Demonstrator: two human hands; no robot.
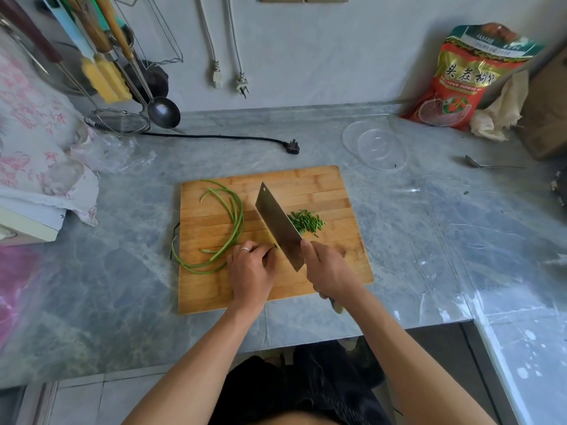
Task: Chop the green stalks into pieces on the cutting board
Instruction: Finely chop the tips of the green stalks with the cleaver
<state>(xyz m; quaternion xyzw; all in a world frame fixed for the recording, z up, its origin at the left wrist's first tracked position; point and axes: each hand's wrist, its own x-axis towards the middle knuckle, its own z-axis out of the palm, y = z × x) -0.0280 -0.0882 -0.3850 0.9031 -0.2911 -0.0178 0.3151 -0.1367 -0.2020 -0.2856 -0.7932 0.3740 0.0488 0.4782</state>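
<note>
Left hand curls its fingers over the stalks just left of the cleaver, pinning them for the cut. Right hand grips the handle. Cut pieces lie just right of the cleaver, on the board.

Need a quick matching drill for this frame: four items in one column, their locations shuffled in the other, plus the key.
Items:
1. cleaver
2. chopped pieces
3. long green stalks
4. clear plastic lids

Places:
A. counter, behind the board's far right corner
B. left part of the cutting board
C. gripped by the right hand
D. small pile on the board, right of the blade

Pairs: 1-C, 2-D, 3-B, 4-A
</note>
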